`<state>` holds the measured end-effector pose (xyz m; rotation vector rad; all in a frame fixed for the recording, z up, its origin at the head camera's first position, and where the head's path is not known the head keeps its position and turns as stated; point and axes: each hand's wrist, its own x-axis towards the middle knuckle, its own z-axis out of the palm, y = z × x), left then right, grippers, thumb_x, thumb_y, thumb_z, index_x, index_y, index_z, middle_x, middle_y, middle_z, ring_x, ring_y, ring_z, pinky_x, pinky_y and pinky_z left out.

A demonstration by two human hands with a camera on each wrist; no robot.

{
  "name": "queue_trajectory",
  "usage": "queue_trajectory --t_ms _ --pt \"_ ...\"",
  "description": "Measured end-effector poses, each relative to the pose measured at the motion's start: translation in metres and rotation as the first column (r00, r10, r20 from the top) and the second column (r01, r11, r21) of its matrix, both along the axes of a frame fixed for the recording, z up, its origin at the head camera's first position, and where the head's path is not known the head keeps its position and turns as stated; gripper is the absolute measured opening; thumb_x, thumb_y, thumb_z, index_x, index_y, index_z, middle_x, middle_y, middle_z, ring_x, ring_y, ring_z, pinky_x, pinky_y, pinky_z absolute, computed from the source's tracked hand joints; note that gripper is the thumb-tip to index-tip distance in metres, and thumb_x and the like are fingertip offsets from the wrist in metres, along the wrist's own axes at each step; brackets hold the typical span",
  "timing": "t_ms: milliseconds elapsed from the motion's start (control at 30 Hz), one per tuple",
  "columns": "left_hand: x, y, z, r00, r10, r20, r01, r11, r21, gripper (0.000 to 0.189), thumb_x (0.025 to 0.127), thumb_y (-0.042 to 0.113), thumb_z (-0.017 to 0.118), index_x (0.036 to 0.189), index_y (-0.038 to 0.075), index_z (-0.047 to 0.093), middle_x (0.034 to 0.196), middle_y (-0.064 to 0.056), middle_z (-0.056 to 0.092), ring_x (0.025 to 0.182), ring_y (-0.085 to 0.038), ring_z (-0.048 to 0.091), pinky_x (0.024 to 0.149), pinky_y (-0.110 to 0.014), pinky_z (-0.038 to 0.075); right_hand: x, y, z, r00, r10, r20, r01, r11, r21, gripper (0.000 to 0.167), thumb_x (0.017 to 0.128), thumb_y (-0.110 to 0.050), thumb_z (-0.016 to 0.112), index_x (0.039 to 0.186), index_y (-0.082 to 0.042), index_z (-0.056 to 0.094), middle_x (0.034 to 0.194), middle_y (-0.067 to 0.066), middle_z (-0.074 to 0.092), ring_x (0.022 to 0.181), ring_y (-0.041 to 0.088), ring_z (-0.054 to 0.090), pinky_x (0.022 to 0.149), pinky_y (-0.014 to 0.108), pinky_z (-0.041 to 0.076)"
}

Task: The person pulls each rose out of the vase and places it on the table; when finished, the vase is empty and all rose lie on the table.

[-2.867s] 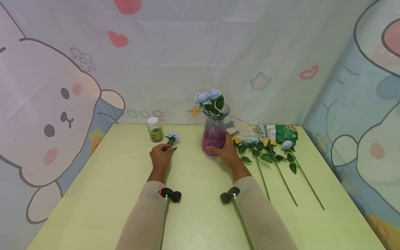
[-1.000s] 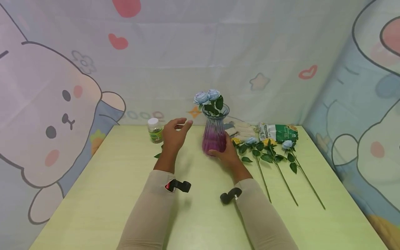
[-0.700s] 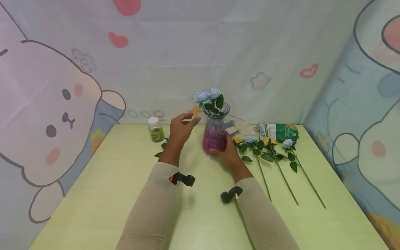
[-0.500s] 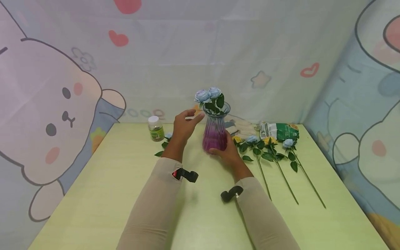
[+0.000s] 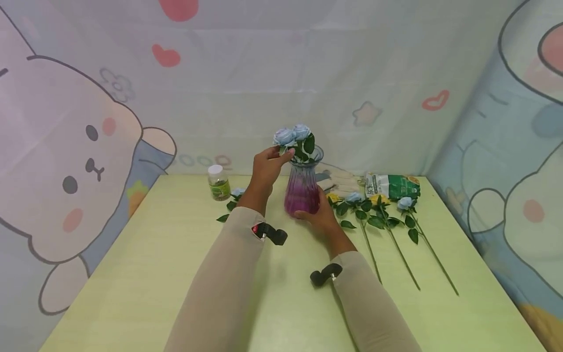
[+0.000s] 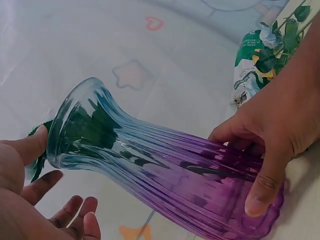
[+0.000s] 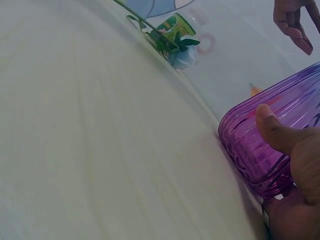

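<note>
Upright on the table stands a glass vase (image 5: 301, 190), clear blue-grey at the flared rim and purple below. Two pale blue roses (image 5: 285, 137) with dark green leaves rise from its mouth, leaning left. My right hand (image 5: 323, 212) grips the vase low on its right side, thumb across the front. My left hand (image 5: 267, 168) is raised at the left of the rim, just below the blooms. In the left wrist view, the left thumb and forefinger (image 6: 42, 187) stand apart beside the rim and a leaf, the other fingers loosely bent.
A white-capped jar (image 5: 219, 183) stands at the back left, with another blue rose (image 5: 237, 191) lying beside it, partly behind my left arm. Right of the vase lie gloves (image 5: 343, 181), a green-and-white packet (image 5: 393, 187) and several long-stemmed blue and yellow roses (image 5: 404, 203).
My left hand has let go of the blue rose lying near the jar, then risen and moved right to the vase's rim. The right hand has stayed on the vase.
</note>
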<state>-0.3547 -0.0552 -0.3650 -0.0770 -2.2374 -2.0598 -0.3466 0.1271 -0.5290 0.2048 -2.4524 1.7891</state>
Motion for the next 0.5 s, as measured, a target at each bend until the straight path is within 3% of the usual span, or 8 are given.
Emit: queue_trajectory --t_ms 200,367,500 --pt "-0.002 0.012 0.007 1.000 0.012 0.025 -0.014 0.995 0.101 0.067 0.100 0.030 0.082 0.158 0.009 0.058 0.175 -0.010 0.044 0.166 -0.033 0.036 0.134 -0.054 0.035 0.003 0.000 0.005 1.000 -0.010 0.001 0.010 1.000 0.005 0.117 0.089 -0.031 0.093 0.176 -0.024 0.015 0.178 0.015 0.033 0.165 0.038 0.034 0.138 0.057 0.024" --pt "-0.001 0.019 0.010 0.995 0.077 0.058 -0.085 0.985 0.152 0.064 0.099 0.019 0.082 0.157 0.005 0.059 0.171 -0.014 0.047 0.164 -0.035 0.038 0.133 -0.052 0.038 0.004 0.000 0.004 1.000 0.002 0.014 -0.002 1.000 0.006 0.116 0.091 -0.032 0.092 0.176 -0.023 0.014 0.179 0.015 0.031 0.167 0.038 0.031 0.139 0.057 0.023" --pt "0.000 0.019 0.012 0.993 0.098 0.062 -0.107 0.981 0.164 0.055 0.098 0.015 0.083 0.148 0.000 0.065 0.165 -0.017 0.053 0.162 -0.037 0.041 0.133 -0.055 0.036 0.004 -0.002 0.003 1.000 0.004 0.021 -0.004 1.000 0.005 0.115 0.090 -0.031 0.092 0.176 -0.024 0.015 0.179 0.014 0.031 0.166 0.037 0.032 0.139 0.057 0.023"
